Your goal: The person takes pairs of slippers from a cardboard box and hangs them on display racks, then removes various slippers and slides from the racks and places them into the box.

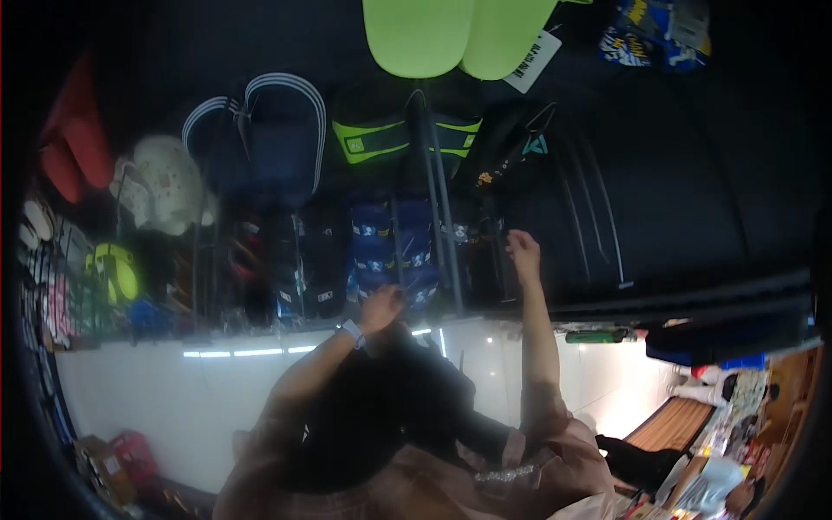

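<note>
My left hand (pixel 381 310), with a watch (pixel 351 333) on its wrist, is at the lower end of hanging blue slippers (pixel 394 247). Its fingers are curled; what they hold, if anything, is too dark to make out. My right hand (pixel 524 251) is raised beside metal display hooks, its fingers loosely bent and apart, with nothing visible in them. Above my hands hang black and lime-green slides (pixel 373 140) and a black pair with a teal mark (pixel 535 146). Navy slides with white striped edges (pixel 282 143) hang to the upper left.
Bright green slippers (pixel 420 35) with a white tag (pixel 533 62) hang at the top. Cream clogs (pixel 165 182) and red slippers (pixel 82 156) are at the left. A red crate (pixel 132 455) stands on the pale floor (pixel 147 399). Another person (pixel 715 481) is at the lower right.
</note>
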A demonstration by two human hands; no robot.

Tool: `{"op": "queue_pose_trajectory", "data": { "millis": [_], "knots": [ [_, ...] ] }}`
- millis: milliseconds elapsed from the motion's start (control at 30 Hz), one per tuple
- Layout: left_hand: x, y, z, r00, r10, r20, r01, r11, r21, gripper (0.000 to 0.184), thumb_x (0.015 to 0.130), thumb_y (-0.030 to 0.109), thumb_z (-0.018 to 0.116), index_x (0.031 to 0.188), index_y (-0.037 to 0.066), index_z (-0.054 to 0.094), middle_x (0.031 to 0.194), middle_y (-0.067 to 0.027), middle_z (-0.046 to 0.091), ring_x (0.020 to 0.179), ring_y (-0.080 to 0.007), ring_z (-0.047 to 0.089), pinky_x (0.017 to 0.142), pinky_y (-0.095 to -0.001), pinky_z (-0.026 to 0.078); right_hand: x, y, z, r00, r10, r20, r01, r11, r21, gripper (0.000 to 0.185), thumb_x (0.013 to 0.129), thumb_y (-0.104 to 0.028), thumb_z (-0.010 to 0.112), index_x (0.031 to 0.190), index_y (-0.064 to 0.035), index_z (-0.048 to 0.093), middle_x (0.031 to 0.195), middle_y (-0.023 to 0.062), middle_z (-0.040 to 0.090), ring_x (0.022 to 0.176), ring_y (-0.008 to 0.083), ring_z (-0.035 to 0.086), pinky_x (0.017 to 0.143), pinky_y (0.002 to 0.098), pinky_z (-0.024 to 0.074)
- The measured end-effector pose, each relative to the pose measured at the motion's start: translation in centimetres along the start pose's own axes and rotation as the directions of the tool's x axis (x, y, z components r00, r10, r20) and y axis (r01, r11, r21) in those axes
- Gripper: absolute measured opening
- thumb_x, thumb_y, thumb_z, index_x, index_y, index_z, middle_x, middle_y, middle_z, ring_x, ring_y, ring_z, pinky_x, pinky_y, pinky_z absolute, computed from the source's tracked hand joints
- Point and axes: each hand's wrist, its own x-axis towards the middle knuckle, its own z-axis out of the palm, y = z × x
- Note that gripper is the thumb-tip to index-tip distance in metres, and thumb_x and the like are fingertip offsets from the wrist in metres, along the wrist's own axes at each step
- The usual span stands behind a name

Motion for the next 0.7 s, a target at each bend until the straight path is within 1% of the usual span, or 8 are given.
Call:
{"op": "queue_pose_trajectory", "data": {
  "millis": [33,100,200,233,367,500,633,700],
  "knots": [
    [0.1,0.3,0.3,0.994,-0.107,-0.017,0.106,0.993,-0.06,0.035,0.08,0.026,0.055,0.108,0.006,0.054,0.106,-0.0163,0.056,0.093,-0.0356,0.056,0.079,-0.042,0.045,1.1,0.3,0.3,0.989,0.106,0.1,-0.109,0.994,0.03,0.023,0.084,-0.019,0.058,0.101,-0.004,0.06,0.084,0.0028,0.061,0.064,0.008,0.054,0.054,0.021,0.0427],
    [0.6,0.3,0.7,0.991,-0.136,-0.016,0.135,0.99,-0.046,0.035,0.081,0.028,0.054,0.108,0.006,0.054,0.104,-0.0167,0.057,0.092,-0.0356,0.057,0.077,-0.0426,0.045,3.4,1.5,1.3,0.926,0.253,0.281,-0.284,0.956,0.076,0.029,0.085,-0.024,0.058,0.106,-0.0051,0.057,0.083,0.0028,0.061,0.059,0.0083,0.054,0.052,0.0216,0.0427],
    [0.7,0.6,0.8,0.977,-0.215,0.009,0.215,0.974,-0.066,0.036,0.083,0.036,0.052,0.105,0.007,0.055,0.096,-0.0171,0.06,0.087,-0.0361,0.058,0.073,-0.0442,0.045,5.6,2.4,2.7,0.883,0.29,0.369,-0.354,0.928,0.117,0.035,0.087,-0.032,0.056,0.109,-0.0045,0.056,0.083,0.0036,0.061,0.057,0.0087,0.053,0.051,0.0219,0.0424],
    [0.6,0.8,0.7,0.981,-0.194,-0.023,0.193,0.981,-0.025,0.035,0.083,0.037,0.053,0.103,0.008,0.055,0.094,-0.0167,0.06,0.086,-0.0364,0.059,0.072,-0.0443,0.046,6.3,2.4,2.8,0.873,0.261,0.413,-0.344,0.929,0.14,0.04,0.089,-0.039,0.05,0.108,-0.0038,0.055,0.082,0.0045,0.061,0.057,0.0092,0.053,0.051,0.0223,0.0433],
    [0.0,1.2,0.9,0.977,-0.171,-0.126,0.174,0.985,0.01,0.033,0.083,0.039,0.054,0.098,0.009,0.055,0.091,-0.0156,0.061,0.083,-0.0364,0.058,0.071,-0.0448,0.045,8.7,4.8,4.5,0.84,0.302,0.451,-0.403,0.904,0.145,0.043,0.092,-0.043,0.042,0.101,-0.0047,0.059,0.074,0.004,0.061,0.056,0.0101,0.055,0.052,0.0236,0.0457],
    [-0.2,1.3,1.4,0.974,-0.166,-0.156,0.169,0.986,0.001,0.031,0.083,0.036,0.055,0.094,0.007,0.055,0.086,-0.0162,0.061,0.08,-0.0368,0.058,0.069,-0.0455,0.045,8.3,6.2,4.8,0.871,0.219,0.44,-0.335,0.92,0.204,0.037,0.092,-0.039,0.045,0.085,-0.0062,0.061,0.06,0.0014,0.058,0.048,0.009,0.054,0.045,0.022,0.0412],
    [-0.3,2.2,1.2,0.973,-0.162,-0.166,0.169,0.985,0.025,0.026,0.083,0.032,0.055,0.085,0.006,0.056,0.079,-0.0165,0.061,0.075,-0.0369,0.059,0.067,-0.0459,0.045,7.3,6.5,4.2,0.871,0.22,0.44,-0.317,0.935,0.159,0.036,0.091,-0.038,0.048,0.076,-0.0068,0.06,0.057,0.0009,0.055,0.047,0.0085,0.051,0.044,0.022,0.0392],
    [-0.4,3.6,0.0,0.977,-0.079,-0.198,0.081,0.997,0.002,0.025,0.083,0.029,0.054,0.079,0.005,0.056,0.078,-0.0173,0.061,0.073,-0.0367,0.058,0.066,-0.0444,0.046,6.8,7.0,3.4,0.864,0.118,0.49,-0.188,0.978,0.096,0.038,0.09,-0.038,0.05,0.068,-0.0073,0.057,0.054,0.0005,0.053,0.045,0.0082,0.048,0.044,0.0223,0.0365]
  ]
}}
